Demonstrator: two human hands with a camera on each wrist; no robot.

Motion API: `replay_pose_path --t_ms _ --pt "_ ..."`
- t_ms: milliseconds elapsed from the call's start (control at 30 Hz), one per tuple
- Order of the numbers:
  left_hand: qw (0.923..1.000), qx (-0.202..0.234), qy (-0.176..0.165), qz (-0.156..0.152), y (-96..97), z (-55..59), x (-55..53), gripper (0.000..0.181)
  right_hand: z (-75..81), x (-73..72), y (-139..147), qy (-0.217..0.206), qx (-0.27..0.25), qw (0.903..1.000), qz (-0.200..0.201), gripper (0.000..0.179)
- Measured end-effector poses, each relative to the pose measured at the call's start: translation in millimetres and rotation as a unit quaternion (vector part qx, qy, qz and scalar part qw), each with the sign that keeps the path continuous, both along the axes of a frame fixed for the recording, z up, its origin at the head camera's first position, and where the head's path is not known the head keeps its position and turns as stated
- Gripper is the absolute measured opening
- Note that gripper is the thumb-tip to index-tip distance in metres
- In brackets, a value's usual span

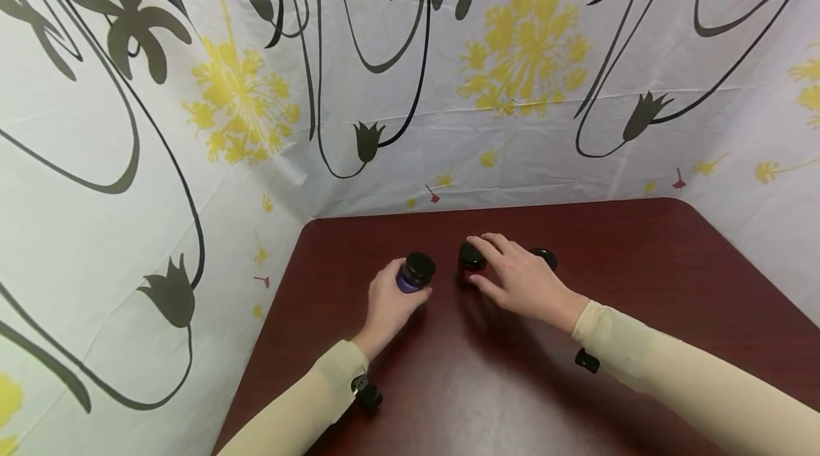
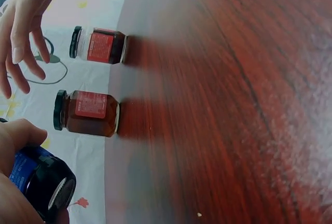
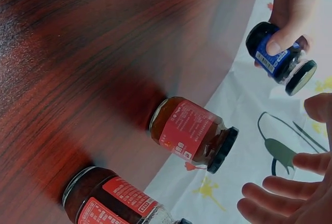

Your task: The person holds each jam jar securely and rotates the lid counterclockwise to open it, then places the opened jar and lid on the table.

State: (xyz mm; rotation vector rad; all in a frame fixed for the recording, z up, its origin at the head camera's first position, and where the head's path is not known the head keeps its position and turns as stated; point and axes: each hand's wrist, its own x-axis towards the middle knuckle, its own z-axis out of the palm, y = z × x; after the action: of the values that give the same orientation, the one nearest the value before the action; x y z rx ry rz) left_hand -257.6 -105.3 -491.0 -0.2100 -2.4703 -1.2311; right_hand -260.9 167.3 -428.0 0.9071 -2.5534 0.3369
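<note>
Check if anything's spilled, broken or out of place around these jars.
Nothing looks spilled or broken: both red-label jars stand upright and capped. The blue-label jar tilts, but it's in the left hand. The only oddity is a tiny pale speck on the table in the left wrist view.

Left cream fabric sleeve [image 1: 295, 410]: long, plain, close-fitting, ending at the wrist.
Right cream fabric sleeve [image 1: 698, 370]: same pale shade, lightly creased towards its far end.
Small black left wrist device [image 1: 367, 394]: chunky, with a paler patch; perhaps a camera, too small to be sure.
Small black right wrist device [image 1: 586, 361]: compact, rounded block.
Left hand [image 1: 391, 305], right hand [image 1: 524, 282]: bare.
</note>
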Motion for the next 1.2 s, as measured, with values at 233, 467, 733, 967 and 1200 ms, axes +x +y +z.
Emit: replay_pose_path --t_ms 233,467,733,967,1200 --pt "0.9998 -0.019 0.001 0.004 2.3 2.5 4.5 0.060 3.3 2.5 -1 -0.001 -0.008 0.9999 0.008 0.072" --pt "0.9998 -0.016 -0.013 0.003 7.4 6.7 10.2 0.064 4.3 4.0 -3 -0.011 -0.018 0.9998 0.008 0.072" --pt "0.9998 -0.005 -0.019 -0.001 12.0 7.9 16.5 0.066 5.2 5.5 -5 -0.023 -0.025 0.9994 0.004 0.074" --pt "0.9999 -0.007 -0.009 -0.009 16.0 10.3 20.2 0.062 4.1 6.3 -4 -0.026 -0.030 0.9992 0.001 0.073" --pt "0.9998 -0.012 0.001 -0.016 19.9 10.6 25.6 0.065 3.3 9.3 -4 -0.028 -0.025 0.9993 -0.008 0.073"
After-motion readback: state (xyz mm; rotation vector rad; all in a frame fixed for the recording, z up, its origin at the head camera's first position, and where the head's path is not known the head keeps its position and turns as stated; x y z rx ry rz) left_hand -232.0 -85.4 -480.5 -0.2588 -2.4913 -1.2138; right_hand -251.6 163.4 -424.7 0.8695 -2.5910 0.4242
